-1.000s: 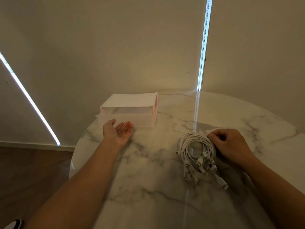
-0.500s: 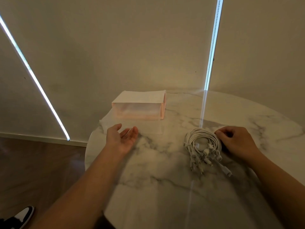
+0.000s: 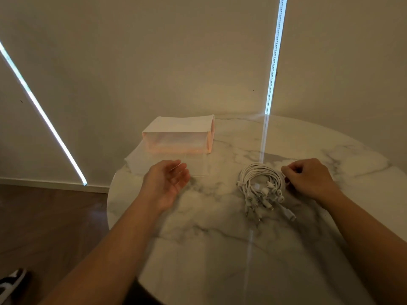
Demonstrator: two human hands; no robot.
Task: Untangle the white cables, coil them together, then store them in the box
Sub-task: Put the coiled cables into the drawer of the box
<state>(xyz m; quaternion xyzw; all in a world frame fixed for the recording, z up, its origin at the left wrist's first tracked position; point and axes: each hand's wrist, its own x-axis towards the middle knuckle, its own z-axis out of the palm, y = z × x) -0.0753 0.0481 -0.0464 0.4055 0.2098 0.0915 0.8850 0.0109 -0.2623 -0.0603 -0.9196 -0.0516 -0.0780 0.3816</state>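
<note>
Coil of white cables (image 3: 262,183) lies on the marble table (image 3: 220,249) in my remote feed. Its looped side touches the right hand (image 3: 310,181), whose curled fingers pinch the bundle at its right edge. The connector ends fan out toward me, just left of that wrist.

The left hand (image 3: 165,186) hovers well left of the coil and holds nothing, its palm turned inward and its fingers loosely spread and slightly blurred. Its fingertips overlap the near edge of a clear flap (image 3: 143,164) lying flat on the table; I cannot tell whether they touch it. Just beyond the flap stands the pinkish translucent box (image 3: 178,139), well apart from the cables.

A bright light strip (image 3: 274,62) runs up the beige wall (image 3: 154,62) beyond the right hand. A black-and-white shoe (image 3: 11,285) shows on the wooden floor (image 3: 55,216), left of the left forearm.
</note>
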